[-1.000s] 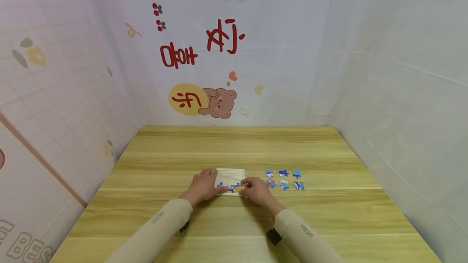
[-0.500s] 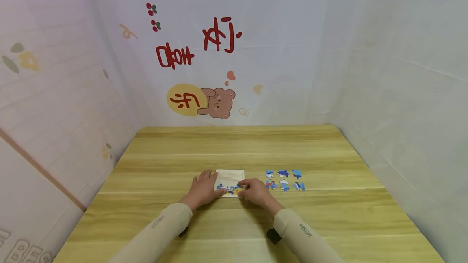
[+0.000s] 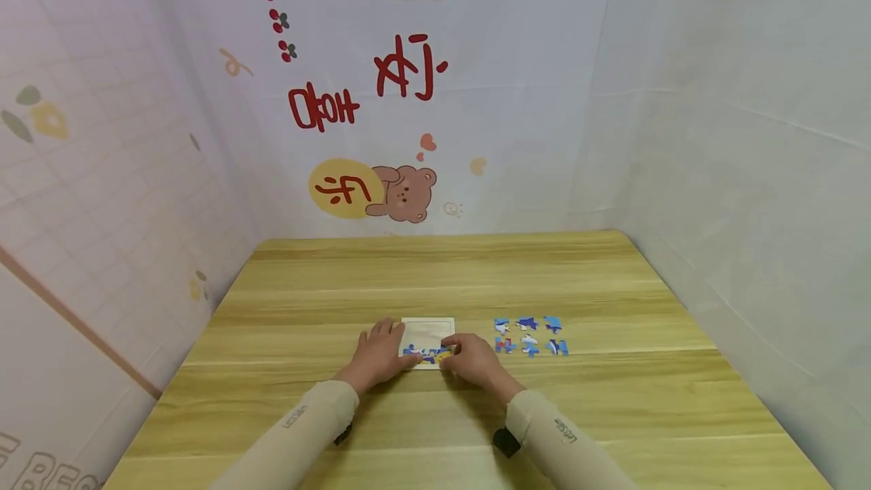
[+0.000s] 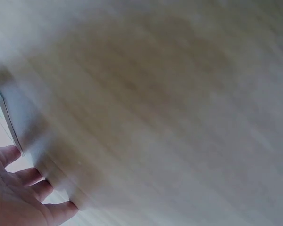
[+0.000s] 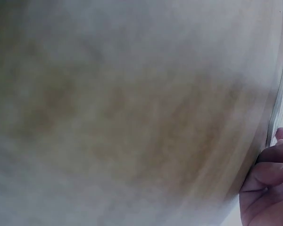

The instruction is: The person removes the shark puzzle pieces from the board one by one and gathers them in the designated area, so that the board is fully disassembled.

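A white puzzle tray (image 3: 429, 319) lies on the table with a row of blue, white and yellow jigsaw pieces (image 3: 426, 355) along its near side. My left hand (image 3: 377, 354) rests at the tray's left edge, fingers spread and thumb reaching over the near pieces. At the lower right corner my right hand (image 3: 474, 358) pinches a yellow and blue jigsaw piece (image 3: 445, 352) between thumb and index finger. The left wrist view shows the left fingers (image 4: 30, 175) against the tray's edge. In the right wrist view the right fingers (image 5: 271, 174) are curled.
Several loose blue jigsaw pieces (image 3: 530, 336) lie in two rows to the right of the tray. The wood-grain table (image 3: 435, 271) meets a printed cloth wall (image 3: 517, 97) at its back edge, with more cloth on both sides.
The head view has shifted slightly. My right thumb and index finger have moved a little left over the corner piece. My left hand stays at the tray's left side.
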### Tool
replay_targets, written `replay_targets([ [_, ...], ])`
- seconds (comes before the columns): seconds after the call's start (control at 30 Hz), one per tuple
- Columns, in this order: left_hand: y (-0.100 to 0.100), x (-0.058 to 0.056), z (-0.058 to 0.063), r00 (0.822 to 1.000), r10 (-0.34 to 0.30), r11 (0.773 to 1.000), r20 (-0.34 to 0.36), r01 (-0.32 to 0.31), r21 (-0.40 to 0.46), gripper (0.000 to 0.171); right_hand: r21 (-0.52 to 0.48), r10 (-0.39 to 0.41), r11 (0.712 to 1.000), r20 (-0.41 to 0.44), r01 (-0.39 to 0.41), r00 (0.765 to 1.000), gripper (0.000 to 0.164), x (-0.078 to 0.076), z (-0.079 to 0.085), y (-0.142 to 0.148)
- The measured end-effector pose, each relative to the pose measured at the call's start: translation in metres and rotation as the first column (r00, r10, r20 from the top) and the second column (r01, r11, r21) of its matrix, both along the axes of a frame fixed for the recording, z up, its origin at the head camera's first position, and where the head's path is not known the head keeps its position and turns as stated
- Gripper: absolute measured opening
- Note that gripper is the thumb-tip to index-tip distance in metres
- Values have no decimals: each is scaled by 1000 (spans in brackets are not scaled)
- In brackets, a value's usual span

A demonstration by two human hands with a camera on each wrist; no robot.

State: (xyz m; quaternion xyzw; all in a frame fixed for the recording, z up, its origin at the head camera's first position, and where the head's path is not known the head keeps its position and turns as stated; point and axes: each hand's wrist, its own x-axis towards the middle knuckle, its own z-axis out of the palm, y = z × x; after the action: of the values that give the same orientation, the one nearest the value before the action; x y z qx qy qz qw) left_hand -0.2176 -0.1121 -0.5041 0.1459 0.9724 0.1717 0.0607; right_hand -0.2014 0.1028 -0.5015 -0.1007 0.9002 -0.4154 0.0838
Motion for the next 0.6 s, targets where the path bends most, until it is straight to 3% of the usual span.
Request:
replay_targets([
  [0.23, 1, -1, 2, 1000, 0, 1000, -7, 0, -3, 82, -72, 18, 997, 46, -15, 999, 40, -6, 3, 3],
  [0.4, 1, 2, 5, 1000, -2, 1000, -8, 2, 7, 81, -59, 66, 996, -4, -66, 998, 41, -6, 0, 2],
  [0.6, 0, 3, 5, 1000, -5, 1000, -2, 5, 14, 81, -41, 60, 997, -54, -62, 997, 38, -4, -3, 1],
])
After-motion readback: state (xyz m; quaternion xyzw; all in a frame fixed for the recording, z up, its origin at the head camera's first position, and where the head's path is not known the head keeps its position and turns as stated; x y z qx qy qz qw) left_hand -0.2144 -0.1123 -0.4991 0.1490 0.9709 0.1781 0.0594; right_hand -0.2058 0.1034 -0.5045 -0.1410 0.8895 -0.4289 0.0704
